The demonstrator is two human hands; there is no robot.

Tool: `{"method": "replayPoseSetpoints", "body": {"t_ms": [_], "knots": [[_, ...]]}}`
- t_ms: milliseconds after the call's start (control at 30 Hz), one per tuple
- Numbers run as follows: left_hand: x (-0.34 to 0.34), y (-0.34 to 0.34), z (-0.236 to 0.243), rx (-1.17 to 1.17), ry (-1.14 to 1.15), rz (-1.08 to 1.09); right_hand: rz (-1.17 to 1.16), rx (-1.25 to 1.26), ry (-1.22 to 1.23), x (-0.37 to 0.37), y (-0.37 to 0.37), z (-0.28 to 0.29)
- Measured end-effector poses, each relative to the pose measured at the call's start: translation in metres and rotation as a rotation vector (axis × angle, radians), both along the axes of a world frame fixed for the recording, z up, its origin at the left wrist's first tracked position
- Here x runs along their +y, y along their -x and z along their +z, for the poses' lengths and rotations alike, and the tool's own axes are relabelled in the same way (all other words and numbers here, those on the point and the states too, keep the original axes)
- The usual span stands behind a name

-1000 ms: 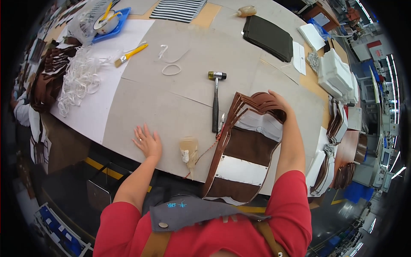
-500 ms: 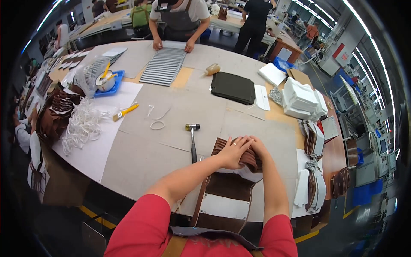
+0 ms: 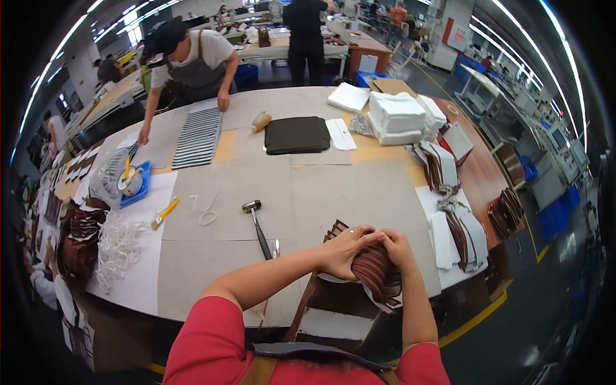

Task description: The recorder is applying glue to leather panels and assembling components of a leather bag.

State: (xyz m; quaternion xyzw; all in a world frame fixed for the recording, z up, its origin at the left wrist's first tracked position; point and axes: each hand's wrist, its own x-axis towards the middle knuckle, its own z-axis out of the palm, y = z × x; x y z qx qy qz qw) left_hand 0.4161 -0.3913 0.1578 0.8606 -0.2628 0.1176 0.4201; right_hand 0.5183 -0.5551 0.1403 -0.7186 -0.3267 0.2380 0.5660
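My left hand point(image 3: 345, 253) and my right hand point(image 3: 396, 248) are closed round a ridged brown leather bundle point(image 3: 377, 274), with their fingertips meeting on top. Its layers or pleats fan toward me, and a white edge shows beneath; I cannot tell whether it is one piece or a stack. More brown leather layers point(image 3: 335, 230) stick out past my left hand. Under the bundle, at the table's near edge, lies a flat brown leather piece point(image 3: 327, 296) with a white panel point(image 3: 335, 324). A small two-faced hammer point(image 3: 260, 232) rests left of my left hand.
At left are a yellow-handled brush point(image 3: 165, 214), white cord point(image 3: 120, 253), brown leather pieces point(image 3: 80, 240) and a blue tray point(image 3: 140, 184) with a cup. A black panel point(image 3: 297, 135) and white stacks point(image 3: 396, 117) lie farther back. Across the table, a co-worker handles a striped sheet point(image 3: 197, 136).
My view has swung to the right. My fingers have curled further round the leather bundle, which is tilted more toward me. The co-worker has reached one arm out toward the blue tray.
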Motion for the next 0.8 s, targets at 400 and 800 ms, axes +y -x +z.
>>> {"method": "replayPoseSetpoints", "body": {"t_ms": [400, 800], "knots": [[-0.131, 0.09, 0.074, -0.199, -0.011, -0.229, -0.536, -0.051, 0.163, -0.136, 0.163, 0.118], [-0.138, 0.057, 0.155, -0.4, 0.427, -0.033, -0.243, -0.611, 0.51, -0.106, 0.111, 0.267]]}}
